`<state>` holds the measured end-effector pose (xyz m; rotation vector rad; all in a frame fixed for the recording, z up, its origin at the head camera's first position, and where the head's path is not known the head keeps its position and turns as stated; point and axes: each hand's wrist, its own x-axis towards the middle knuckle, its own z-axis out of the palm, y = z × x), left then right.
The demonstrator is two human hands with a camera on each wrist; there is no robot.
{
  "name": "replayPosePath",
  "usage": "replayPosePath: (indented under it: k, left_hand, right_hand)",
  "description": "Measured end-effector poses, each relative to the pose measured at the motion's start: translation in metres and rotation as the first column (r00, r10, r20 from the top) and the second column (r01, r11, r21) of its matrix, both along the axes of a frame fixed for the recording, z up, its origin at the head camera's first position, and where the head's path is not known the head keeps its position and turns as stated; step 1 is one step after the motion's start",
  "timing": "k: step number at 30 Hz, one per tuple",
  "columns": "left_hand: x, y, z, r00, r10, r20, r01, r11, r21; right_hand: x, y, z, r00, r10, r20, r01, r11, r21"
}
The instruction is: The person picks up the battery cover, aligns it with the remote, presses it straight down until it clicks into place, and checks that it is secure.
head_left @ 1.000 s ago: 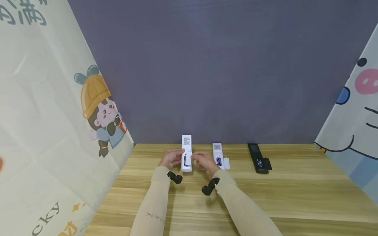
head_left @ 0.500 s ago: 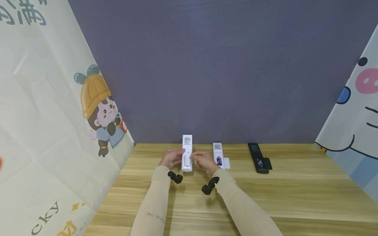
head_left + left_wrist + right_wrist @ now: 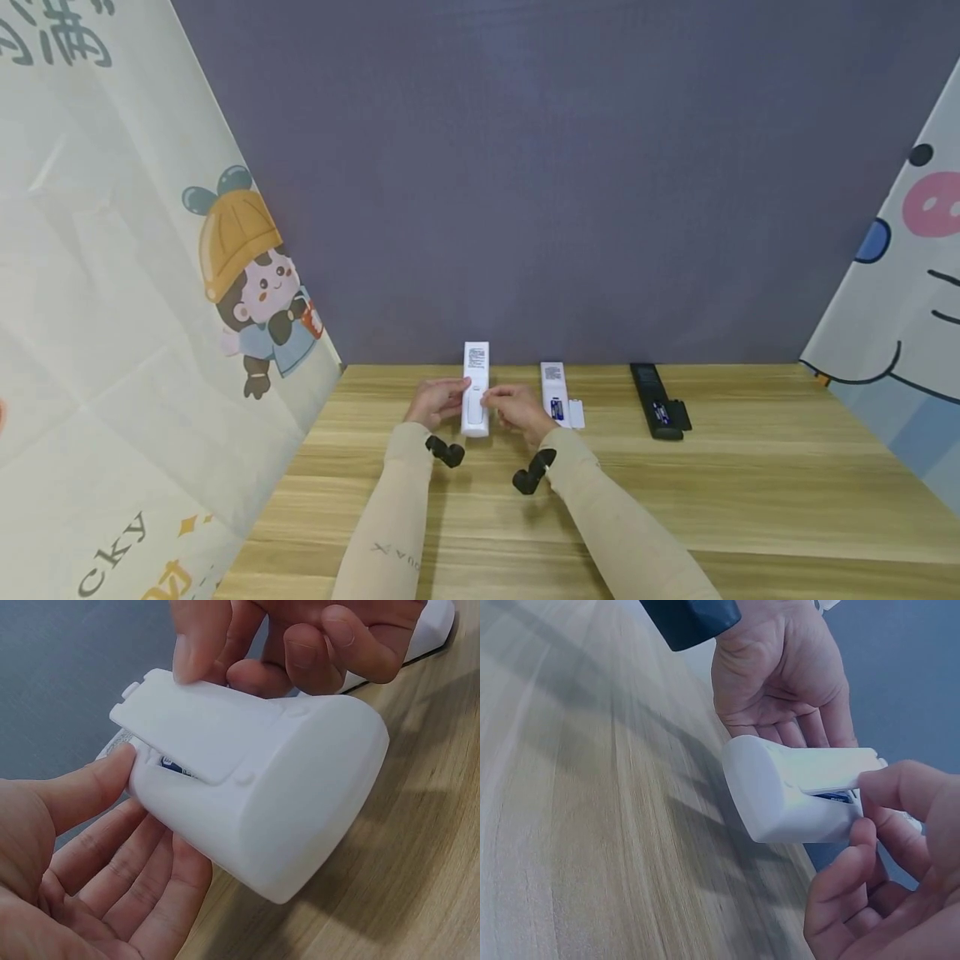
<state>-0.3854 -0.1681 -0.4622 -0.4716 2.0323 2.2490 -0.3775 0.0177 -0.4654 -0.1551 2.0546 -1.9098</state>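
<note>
My left hand (image 3: 435,402) holds a white remote control (image 3: 476,358) with its back up, thumb on one side and fingers underneath. In the left wrist view the battery cover (image 3: 195,724) lies over the compartment, its far end tilted up. A blue battery (image 3: 172,765) shows through the gap below the cover's edge. My right hand (image 3: 521,410) pinches the cover's edge between thumb and forefinger; the right wrist view shows the thumb on it and the same battery (image 3: 832,797) beneath.
Right of my hands lies a second white remote (image 3: 553,379), its compartment open with batteries inside and its cover (image 3: 576,414) beside it. Further right is a black remote (image 3: 649,385), also uncovered, with a black cover (image 3: 678,415). A dark partition (image 3: 562,208) borders the wooden table (image 3: 750,500).
The battery cover has come down from a skewed angle over the compartment to line up with the remote's back. Both hands have stayed nearly in place.
</note>
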Motion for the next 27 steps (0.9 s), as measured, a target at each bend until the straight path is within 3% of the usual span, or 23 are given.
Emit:
replayPosePath:
  k: [13, 27]
  left_hand:
    - [-0.009, 0.012, 0.004, 0.999, 0.035, -0.008, -0.035, 0.999, 0.001]
    - [-0.013, 0.021, 0.005, 0.998, 0.048, -0.029, -0.049, 0.999, -0.014]
  right_hand:
    - [-0.018, 0.008, 0.003, 0.998, 0.032, -0.050, -0.030, 0.999, 0.040]
    - [-0.027, 0.010, 0.003, 0.994, -0.017, -0.112, 0.029, 0.993, 0.113]
